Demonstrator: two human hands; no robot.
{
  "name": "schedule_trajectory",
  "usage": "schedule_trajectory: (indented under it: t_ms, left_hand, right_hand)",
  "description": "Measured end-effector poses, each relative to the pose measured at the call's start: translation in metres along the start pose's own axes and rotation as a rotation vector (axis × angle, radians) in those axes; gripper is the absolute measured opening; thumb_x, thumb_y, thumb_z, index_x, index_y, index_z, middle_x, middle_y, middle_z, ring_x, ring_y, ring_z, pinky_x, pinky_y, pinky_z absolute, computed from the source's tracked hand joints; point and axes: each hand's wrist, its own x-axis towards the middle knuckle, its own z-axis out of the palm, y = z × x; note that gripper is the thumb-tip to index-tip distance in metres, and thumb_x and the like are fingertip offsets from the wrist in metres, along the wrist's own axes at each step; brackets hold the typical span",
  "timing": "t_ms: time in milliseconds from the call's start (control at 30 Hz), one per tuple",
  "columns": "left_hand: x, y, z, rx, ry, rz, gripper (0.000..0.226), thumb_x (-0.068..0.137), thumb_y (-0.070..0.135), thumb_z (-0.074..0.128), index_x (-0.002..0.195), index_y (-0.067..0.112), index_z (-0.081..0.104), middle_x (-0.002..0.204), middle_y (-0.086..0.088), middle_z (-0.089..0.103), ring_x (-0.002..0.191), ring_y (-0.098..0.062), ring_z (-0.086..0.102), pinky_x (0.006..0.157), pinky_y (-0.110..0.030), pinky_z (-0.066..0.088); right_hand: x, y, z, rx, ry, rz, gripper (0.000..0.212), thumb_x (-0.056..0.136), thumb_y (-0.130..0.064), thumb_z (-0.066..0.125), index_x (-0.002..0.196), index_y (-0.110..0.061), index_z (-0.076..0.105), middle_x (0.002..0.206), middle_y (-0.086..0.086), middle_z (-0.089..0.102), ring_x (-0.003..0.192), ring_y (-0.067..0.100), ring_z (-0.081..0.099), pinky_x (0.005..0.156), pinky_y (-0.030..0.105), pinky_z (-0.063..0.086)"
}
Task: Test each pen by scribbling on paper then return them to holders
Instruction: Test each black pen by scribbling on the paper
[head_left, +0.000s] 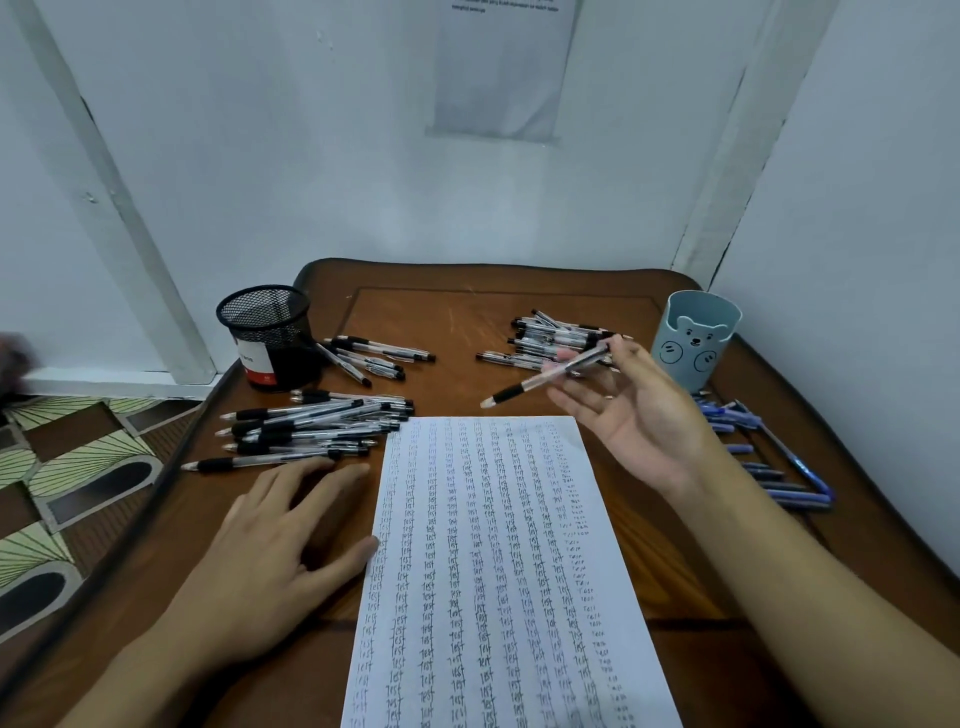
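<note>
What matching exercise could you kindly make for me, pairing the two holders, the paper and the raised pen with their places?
Things:
1. black mesh holder
2. bear holder
3. paper
4. raised pen

Places:
A. pinched in the right hand
B. middle of the table, filled with writing
C. standing at the far left
D. standing at the far right

Pairs: 1-C, 2-D, 3-B, 4-A.
</note>
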Motion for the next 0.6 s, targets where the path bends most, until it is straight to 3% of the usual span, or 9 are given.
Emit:
schedule_trajectory:
  t_ms: [67,100,167,200,267,400,467,600]
  left_hand:
    - [-0.001,0.002,-0.001,0.01,-0.014,0.016,0.069,0.081,0.09,0.018,0.146,0.069,0.016,0.154,0.019,0.023,0.146,-0.004,0.018,0.116,-0.036,0.024]
    - [-0.002,0.003,-0.001,0.02,-0.021,0.021,0.066,0.081,0.089,0.016,0.145,0.071,0.015,0.156,0.017,0.022,0.146,-0.006,0.017,0.116,-0.036,0.023]
    - [-0.002,0.003,-0.001,0.043,-0.03,0.028,0.063,0.082,0.089,0.013,0.143,0.074,0.016,0.158,0.015,0.021,0.147,-0.008,0.015,0.115,-0.038,0.024]
    - [-0.002,0.003,-0.001,0.051,-0.031,0.032,0.062,0.082,0.089,0.012,0.142,0.074,0.018,0.158,0.014,0.02,0.147,-0.008,0.015,0.115,-0.038,0.024]
    - [-0.001,0.002,0.0,0.062,-0.028,0.037,0.06,0.083,0.088,0.012,0.141,0.075,0.022,0.159,0.014,0.02,0.147,-0.009,0.015,0.114,-0.038,0.025]
    - [-0.002,0.002,0.0,0.066,-0.026,0.039,0.059,0.084,0.088,0.013,0.14,0.074,0.024,0.158,0.013,0.021,0.147,-0.01,0.015,0.115,-0.041,0.026]
    - [-0.002,0.002,0.001,0.062,-0.019,0.043,0.059,0.084,0.087,0.015,0.14,0.074,0.025,0.158,0.012,0.024,0.147,-0.011,0.017,0.114,-0.041,0.027]
    - [-0.003,0.003,0.0,0.047,-0.011,0.043,0.059,0.084,0.088,0.016,0.14,0.073,0.029,0.158,0.01,0.027,0.146,-0.012,0.019,0.114,-0.041,0.028]
  right_hand:
    - [-0.009,0.006,-0.003,0.108,0.038,0.098,0.018,0.107,-0.031,0.045,0.098,-0.019,0.055,0.104,0.018,0.073,0.096,0.033,0.074,0.084,0.054,0.06]
    - [-0.014,0.008,-0.005,0.136,0.064,0.152,0.022,0.107,-0.036,0.044,0.097,-0.021,0.055,0.089,0.012,0.069,0.079,0.024,0.07,0.072,0.045,0.061]
    - [-0.022,0.011,-0.009,0.17,0.09,0.245,0.03,0.106,-0.045,0.041,0.094,-0.022,0.055,0.069,0.001,0.044,0.057,0.011,0.04,0.053,0.025,0.039]
    - [-0.025,0.011,-0.011,0.179,0.094,0.277,0.034,0.105,-0.048,0.041,0.091,-0.021,0.056,0.065,-0.003,0.033,0.054,0.009,0.028,0.05,0.022,0.026]
    - [-0.032,0.01,-0.015,0.184,0.104,0.312,0.039,0.102,-0.047,0.044,0.084,-0.016,0.059,0.059,-0.005,0.022,0.047,0.009,0.019,0.044,0.024,0.016]
    - [-0.045,0.007,-0.013,0.228,0.113,0.251,0.022,0.09,-0.027,0.045,0.079,-0.013,0.057,0.048,-0.006,0.02,0.035,0.009,0.017,0.037,0.023,0.013]
    - [-0.051,0.006,-0.01,0.258,0.122,0.197,0.027,0.094,-0.03,0.045,0.084,-0.011,0.061,0.05,-0.006,0.023,0.037,0.008,0.018,0.038,0.023,0.014]
    - [-0.054,0.0,-0.008,0.184,0.119,0.175,0.039,0.093,-0.039,0.061,0.098,-0.001,0.071,0.059,-0.007,0.033,0.039,0.006,0.02,0.039,0.019,0.016]
